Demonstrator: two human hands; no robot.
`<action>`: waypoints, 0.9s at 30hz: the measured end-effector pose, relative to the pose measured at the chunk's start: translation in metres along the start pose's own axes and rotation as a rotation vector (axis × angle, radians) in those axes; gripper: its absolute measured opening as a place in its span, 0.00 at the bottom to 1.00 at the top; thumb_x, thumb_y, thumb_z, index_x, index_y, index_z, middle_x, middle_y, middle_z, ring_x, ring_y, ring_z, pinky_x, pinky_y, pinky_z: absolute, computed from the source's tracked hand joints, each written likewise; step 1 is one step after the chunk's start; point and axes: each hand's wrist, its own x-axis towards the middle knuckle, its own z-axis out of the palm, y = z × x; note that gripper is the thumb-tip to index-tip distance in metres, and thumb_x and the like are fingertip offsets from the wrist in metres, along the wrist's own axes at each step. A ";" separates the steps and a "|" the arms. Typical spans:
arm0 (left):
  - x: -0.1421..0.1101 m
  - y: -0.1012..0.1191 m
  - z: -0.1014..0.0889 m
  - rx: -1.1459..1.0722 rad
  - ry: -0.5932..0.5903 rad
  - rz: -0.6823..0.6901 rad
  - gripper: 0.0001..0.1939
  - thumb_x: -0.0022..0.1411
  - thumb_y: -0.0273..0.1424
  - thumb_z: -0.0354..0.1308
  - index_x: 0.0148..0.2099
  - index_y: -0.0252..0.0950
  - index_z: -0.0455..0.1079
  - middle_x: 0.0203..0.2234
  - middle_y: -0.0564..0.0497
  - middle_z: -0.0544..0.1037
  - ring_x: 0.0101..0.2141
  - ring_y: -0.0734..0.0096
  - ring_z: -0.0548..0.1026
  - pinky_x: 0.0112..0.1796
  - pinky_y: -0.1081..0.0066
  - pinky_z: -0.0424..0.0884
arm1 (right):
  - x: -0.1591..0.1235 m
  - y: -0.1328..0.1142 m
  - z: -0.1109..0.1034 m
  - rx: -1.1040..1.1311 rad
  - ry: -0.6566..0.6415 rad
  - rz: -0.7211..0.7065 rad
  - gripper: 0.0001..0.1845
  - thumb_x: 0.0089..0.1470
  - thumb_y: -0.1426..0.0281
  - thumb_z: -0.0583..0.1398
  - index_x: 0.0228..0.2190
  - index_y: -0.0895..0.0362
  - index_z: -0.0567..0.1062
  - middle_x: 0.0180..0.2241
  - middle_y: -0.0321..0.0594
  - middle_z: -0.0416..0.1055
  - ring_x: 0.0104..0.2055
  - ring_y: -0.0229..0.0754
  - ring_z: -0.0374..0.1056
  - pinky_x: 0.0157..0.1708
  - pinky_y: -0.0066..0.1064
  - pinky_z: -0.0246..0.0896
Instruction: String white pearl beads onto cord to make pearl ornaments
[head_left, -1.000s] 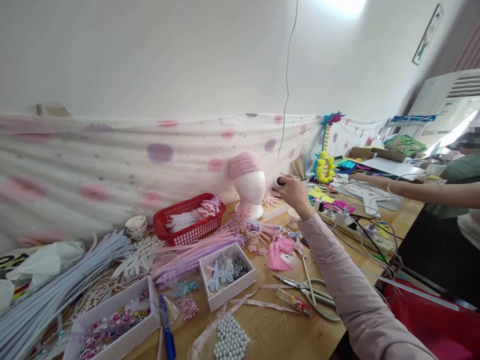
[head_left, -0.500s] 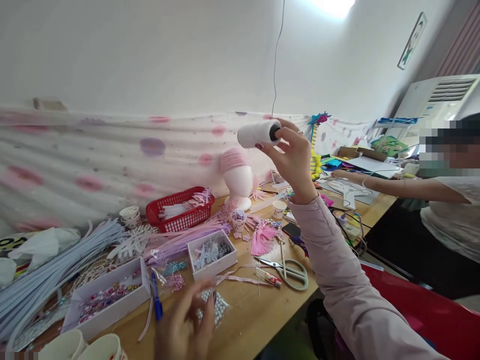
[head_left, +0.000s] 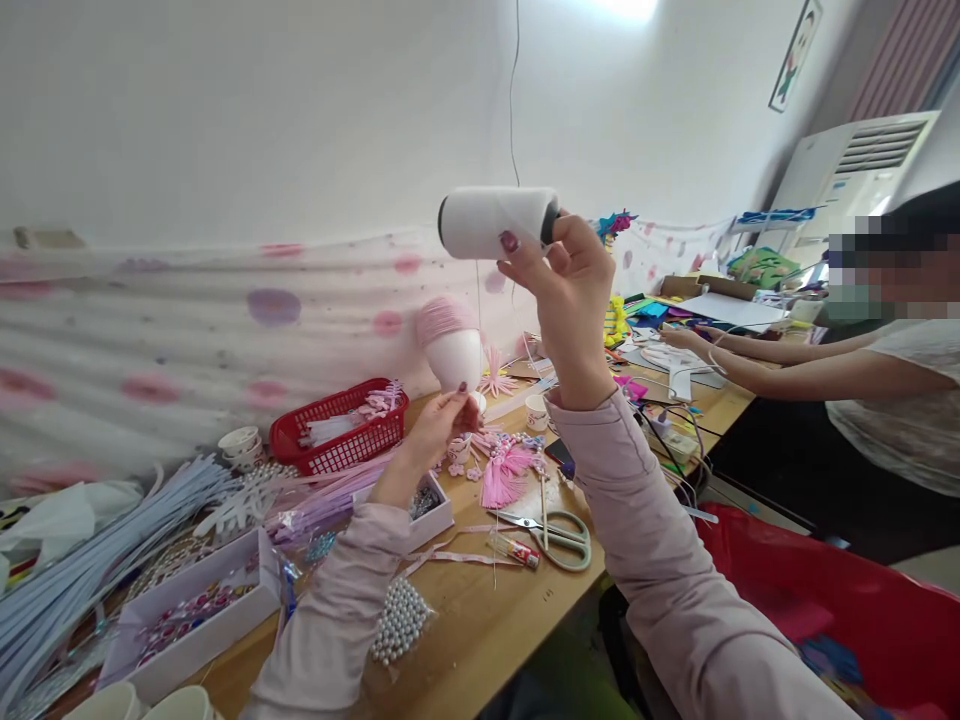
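Raised in front of the wall, a spool of white thread (head_left: 480, 224) lies sideways in my right hand (head_left: 576, 305), whose fingers are closed around its dark right end. A thin strand of thread (head_left: 478, 320) hangs from the spool's underside. Lower down, my left hand (head_left: 435, 435) pinches that strand between thumb and fingertip. Just behind my left hand stands a white mannequin head (head_left: 454, 358) wrapped with a pink band (head_left: 446, 319). Below on the table are green-handled scissors (head_left: 566, 541), a small red-and-white tube (head_left: 517, 549) and a bag of silvery beads (head_left: 401, 622).
A red basket (head_left: 360, 437) and a pink tassel (head_left: 506, 475) lie behind my hands. White boxes hold gems (head_left: 259, 585) and small parts (head_left: 442, 525). Pale strips (head_left: 165, 520) spread at left, paper cups (head_left: 112, 702) at the near left. Another person's arms (head_left: 795, 370) reach over the table at right.
My left hand has risen from beside the bead bag to pinch the thread below the spool. My right hand has turned the spool level, and the view has shifted slightly right.
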 end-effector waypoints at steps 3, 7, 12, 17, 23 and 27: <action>-0.028 0.036 -0.014 -0.029 -0.012 0.035 0.27 0.51 0.50 0.71 0.20 0.34 0.68 0.17 0.56 0.69 0.20 0.79 0.68 0.27 0.76 0.67 | 0.002 0.008 -0.001 0.152 0.132 0.087 0.13 0.53 0.65 0.66 0.28 0.53 0.66 0.34 0.34 0.68 0.46 0.42 0.72 0.45 0.42 0.76; -0.076 0.077 -0.032 -0.095 -0.075 0.012 0.31 0.50 0.52 0.71 0.16 0.35 0.62 0.11 0.62 0.57 0.12 0.87 0.51 0.19 0.77 0.59 | -0.009 0.024 0.002 0.249 0.227 0.248 0.17 0.49 0.62 0.68 0.26 0.52 0.64 0.35 0.34 0.69 0.46 0.42 0.72 0.46 0.39 0.76; -0.134 0.073 -0.048 -0.034 0.176 0.018 0.29 0.49 0.47 0.73 0.17 0.35 0.61 0.13 0.61 0.57 0.13 0.85 0.48 0.16 0.78 0.51 | -0.050 0.026 -0.001 0.253 0.137 0.435 0.17 0.45 0.60 0.71 0.26 0.52 0.69 0.32 0.33 0.71 0.41 0.41 0.72 0.45 0.38 0.75; -0.178 0.048 -0.061 0.192 0.692 0.343 0.21 0.52 0.45 0.73 0.21 0.37 0.71 0.23 0.55 0.74 0.28 0.76 0.71 0.33 0.77 0.71 | -0.108 0.004 -0.019 0.308 -0.130 0.692 0.14 0.42 0.62 0.74 0.30 0.53 0.78 0.34 0.34 0.74 0.41 0.41 0.70 0.44 0.33 0.71; -0.195 0.059 -0.067 -0.249 0.843 0.353 0.16 0.64 0.44 0.63 0.27 0.43 0.74 0.38 0.54 0.83 0.48 0.65 0.76 0.50 0.63 0.76 | -0.176 0.012 -0.034 0.517 -0.272 1.167 0.22 0.51 0.48 0.65 0.32 0.56 0.78 0.29 0.42 0.76 0.29 0.44 0.72 0.27 0.35 0.72; -0.191 0.057 -0.064 -0.463 1.079 0.304 0.20 0.73 0.37 0.49 0.29 0.39 0.73 0.23 0.55 0.75 0.29 0.74 0.75 0.37 0.69 0.78 | -0.213 0.020 -0.029 0.647 -0.320 1.395 0.25 0.48 0.48 0.67 0.32 0.58 0.78 0.31 0.46 0.77 0.30 0.45 0.73 0.24 0.35 0.71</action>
